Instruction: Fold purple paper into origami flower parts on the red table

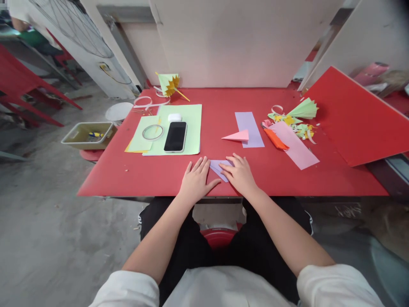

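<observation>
A folded piece of purple paper (218, 169) lies flat near the front edge of the red table, with slanting creases across it. My left hand (197, 179) rests at its left side, fingers stretched out and lying flat. From the right, my right hand (238, 174) touches the paper with its fingers spread. Beyond it lie a pink folded paper triangle (239, 135) and a flat purple paper strip (251, 128), the triangle partly over the strip. The parts of the purple piece under my fingers are hidden.
Left on the red table (105, 181) are green paper sheets (193, 128), a phone (175, 136), a tape roll (143, 133) and a paper umbrella (168, 84). To the right lie a pink strip (302, 153), an orange object (275, 140), paper scraps and a leaning red board (358, 115).
</observation>
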A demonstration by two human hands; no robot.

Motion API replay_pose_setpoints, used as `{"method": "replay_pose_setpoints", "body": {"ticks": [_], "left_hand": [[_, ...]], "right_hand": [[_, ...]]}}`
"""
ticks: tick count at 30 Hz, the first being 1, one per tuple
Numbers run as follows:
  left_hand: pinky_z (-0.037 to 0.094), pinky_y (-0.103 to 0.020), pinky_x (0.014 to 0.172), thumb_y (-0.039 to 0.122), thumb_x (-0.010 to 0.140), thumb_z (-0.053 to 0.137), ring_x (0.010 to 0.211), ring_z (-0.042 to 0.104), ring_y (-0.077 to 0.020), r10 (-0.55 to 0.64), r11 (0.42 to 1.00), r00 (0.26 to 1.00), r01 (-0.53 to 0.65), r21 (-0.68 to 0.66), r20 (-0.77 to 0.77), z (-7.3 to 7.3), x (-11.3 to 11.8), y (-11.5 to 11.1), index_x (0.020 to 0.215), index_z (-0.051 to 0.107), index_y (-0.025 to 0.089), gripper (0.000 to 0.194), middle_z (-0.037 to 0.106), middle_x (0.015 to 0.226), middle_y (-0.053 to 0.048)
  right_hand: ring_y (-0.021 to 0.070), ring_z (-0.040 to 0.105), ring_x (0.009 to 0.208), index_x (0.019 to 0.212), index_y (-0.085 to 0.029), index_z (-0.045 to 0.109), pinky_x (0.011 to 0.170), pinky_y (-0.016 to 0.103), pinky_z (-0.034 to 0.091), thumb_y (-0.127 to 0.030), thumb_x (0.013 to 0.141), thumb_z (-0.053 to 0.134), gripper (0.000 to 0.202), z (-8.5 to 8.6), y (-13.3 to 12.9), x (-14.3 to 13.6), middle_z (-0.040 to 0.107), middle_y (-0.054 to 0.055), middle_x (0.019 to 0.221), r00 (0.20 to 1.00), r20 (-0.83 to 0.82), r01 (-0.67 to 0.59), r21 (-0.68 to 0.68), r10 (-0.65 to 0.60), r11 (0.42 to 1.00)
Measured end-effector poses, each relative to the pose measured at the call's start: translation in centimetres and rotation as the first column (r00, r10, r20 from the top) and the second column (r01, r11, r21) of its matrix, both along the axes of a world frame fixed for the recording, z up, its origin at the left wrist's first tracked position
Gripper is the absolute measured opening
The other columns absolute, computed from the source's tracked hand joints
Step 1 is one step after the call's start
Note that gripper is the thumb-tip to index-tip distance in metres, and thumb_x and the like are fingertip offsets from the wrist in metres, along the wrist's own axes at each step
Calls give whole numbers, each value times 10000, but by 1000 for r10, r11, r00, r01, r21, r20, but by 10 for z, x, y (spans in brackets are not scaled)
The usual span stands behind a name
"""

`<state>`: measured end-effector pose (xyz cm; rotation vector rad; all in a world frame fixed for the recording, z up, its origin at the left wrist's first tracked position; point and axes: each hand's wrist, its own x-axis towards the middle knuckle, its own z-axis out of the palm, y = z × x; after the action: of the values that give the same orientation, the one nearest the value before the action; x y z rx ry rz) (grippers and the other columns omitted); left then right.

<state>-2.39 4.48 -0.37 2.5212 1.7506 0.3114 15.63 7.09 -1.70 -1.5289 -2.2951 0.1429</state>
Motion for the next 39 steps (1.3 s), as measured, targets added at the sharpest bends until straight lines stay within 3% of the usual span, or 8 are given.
{"method": "replay_pose_setpoints", "body": {"ticks": [11, 15, 19, 25, 28, 31, 34, 39], "left_hand": [[192, -497, 1091, 592, 846, 357, 1349, 267, -285, 8, 999, 1000, -8, 35, 4, -4, -1, 1, 1369, 340, 103, 716, 323, 1448, -139], [158, -512, 1095, 580, 847, 372, 1369, 201, -303, -150, 986, 989, 149, 67, 4, -2, -2, -4, 1387, 307, 105, 722, 304, 1458, -142], [185, -510, 1093, 584, 825, 422, 1327, 305, -301, -314, 949, 949, 312, 45, 30, -3, -4, -14, 1377, 340, 139, 714, 412, 1399, -136], [402, -411, 963, 228, 880, 473, 968, 600, -183, -374, 927, 870, 340, 157, 322, -10, -1, -37, 1038, 643, 221, 231, 683, 1015, -67], [503, -312, 746, 281, 850, 526, 753, 624, -157, -89, 991, 749, 134, -18, 657, -5, 8, -44, 833, 675, 192, 174, 688, 774, -40], [511, -262, 594, 349, 800, 582, 613, 628, -142, 308, 947, 412, -46, -318, 857, 0, 20, -48, 820, 663, 165, 202, 674, 690, -15], [522, -259, 563, 357, 751, 635, 537, 624, -130, 452, 890, 130, -6, -455, 882, 2, 33, -49, 861, 650, 140, 244, 664, 645, 2], [542, -267, 574, 326, 736, 656, 549, 627, -122, 432, 901, 73, 2, -433, 899, 0, 44, -51, 949, 629, 133, 288, 680, 726, -11]], "right_hand": [[307, 407, 1250, 1064, -327, 658, 1019, 615, 241, -460, 770, 598, 328, -4, -11, 30, 548, 64, 1266, 994, -57, 91, -22, -92, 996], [300, 408, 1254, 1030, -305, 676, 1039, 615, 212, -426, 774, 604, 292, -4, -11, 35, 552, 69, 1266, 978, -204, 23, -40, -30, 999], [227, 513, 1156, 1053, -279, 664, 1002, 476, 380, -363, 835, 531, 268, 4, -13, 46, 601, 67, 1185, 827, -550, 80, -91, -117, 993], [200, 588, 1038, 1025, -204, 670, 936, 387, 458, -390, 840, 517, 303, 11, -14, 56, 647, 81, 1080, 562, -780, 215, -182, -274, 960], [189, 627, 941, 999, -203, 674, 849, 357, 505, -417, 832, 527, 308, 13, -15, 55, 677, 68, 982, 467, -830, 175, -252, -306, 952], [169, 647, 813, 960, -208, 683, 764, 330, 524, -470, 823, 523, 336, 15, -18, 53, 686, 45, 827, 402, -859, 7, -342, -315, 940], [177, 646, 777, 932, -200, 680, 753, 344, 521, -587, 753, 543, 448, 16, -22, 48, 691, 48, 822, 377, -888, -295, -385, -264, 875], [141, 599, 599, 746, -173, 661, 602, 292, 514, -528, 632, 692, 374, 18, -29, 37, 660, 16, 674, 437, -865, -423, -440, -247, 792]]}}
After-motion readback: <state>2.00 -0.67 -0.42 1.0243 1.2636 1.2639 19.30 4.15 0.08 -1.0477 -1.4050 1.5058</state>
